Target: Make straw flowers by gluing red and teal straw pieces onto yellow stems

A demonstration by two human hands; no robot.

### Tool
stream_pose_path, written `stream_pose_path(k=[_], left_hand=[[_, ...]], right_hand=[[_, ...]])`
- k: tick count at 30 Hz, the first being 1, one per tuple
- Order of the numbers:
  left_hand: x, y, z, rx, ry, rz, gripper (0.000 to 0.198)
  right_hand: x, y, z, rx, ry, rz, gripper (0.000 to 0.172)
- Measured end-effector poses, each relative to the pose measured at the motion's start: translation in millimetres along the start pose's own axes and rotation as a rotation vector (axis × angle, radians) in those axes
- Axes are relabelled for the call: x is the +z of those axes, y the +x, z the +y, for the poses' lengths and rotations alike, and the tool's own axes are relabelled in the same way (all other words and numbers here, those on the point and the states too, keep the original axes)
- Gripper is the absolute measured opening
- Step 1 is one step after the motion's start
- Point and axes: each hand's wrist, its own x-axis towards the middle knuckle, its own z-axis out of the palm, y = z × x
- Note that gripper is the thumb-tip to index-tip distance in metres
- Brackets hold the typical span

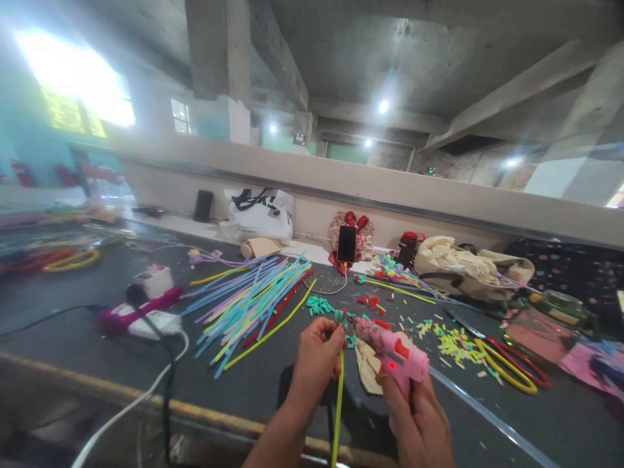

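Observation:
My left hand (318,351) pinches a thin yellow-green craft stem (339,403) near its top, and the stem hangs down past the table edge. Small teal pieces (340,315) show at the stem's upper end, just above my fingertips. My right hand (414,416) is wrapped round the handle of a pink hot glue gun (397,354) with a red light on its side. The gun's nozzle points left, close to the teal pieces; whether it touches them I cannot tell. From the gun's back a long clear glue stick (487,413) runs to the lower right.
A bundle of coloured stems (258,305) lies to the left, beside a power strip (141,312) with cables. Cut teal bits (319,305), red bits (370,301) and yellow bits (455,344) are scattered about. Scissors (507,367) lie at the right. A phone (346,244) leans at the back.

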Motion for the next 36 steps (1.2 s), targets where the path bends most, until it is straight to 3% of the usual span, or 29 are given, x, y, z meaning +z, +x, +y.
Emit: stream_pose_path(k=[23,36], left_hand=[[0.5,-1.4,1.8,-0.008,0.026,0.001,0.016],[-0.2,-0.9,0.4,0.006,0.033,-0.004,0.015]], right_hand=[[1.9,-6.3,11.3,-0.031,-0.037,0.008,0.063],[0.4,-3.0,7.7,-0.026,0.071,-0.010,0.059]])
